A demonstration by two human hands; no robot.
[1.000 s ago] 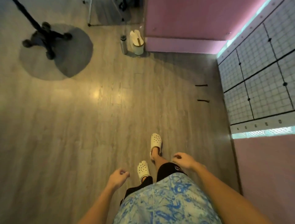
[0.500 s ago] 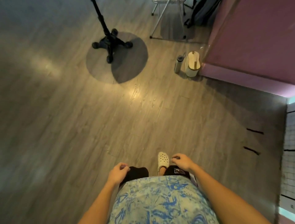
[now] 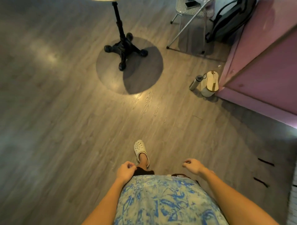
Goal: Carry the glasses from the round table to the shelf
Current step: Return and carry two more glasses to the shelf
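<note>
The round table's black pedestal leg (image 3: 121, 40) stands on the wooden floor ahead, a sliver of the tabletop (image 3: 106, 0) just showing at the top edge. No glasses are in view. My left hand (image 3: 126, 171) hangs low in front of my shirt, its fingers curled shut and holding nothing. On the other side my right hand (image 3: 192, 165) is also loosely curled and empty. The shelf is not visible.
A metal-legged chair (image 3: 191, 11) with a phone on its seat stands at the back right, beside a dark backpack (image 3: 228, 20). A water bottle (image 3: 195, 82) and a white bag (image 3: 210, 83) sit against the pink counter (image 3: 260, 67). Black tape marks (image 3: 266, 162) lie on the floor.
I have turned left and walked toward the table: the pedestal has come nearer and more central, the gridded mat has slid out of view, and both hands stay curled and empty.
</note>
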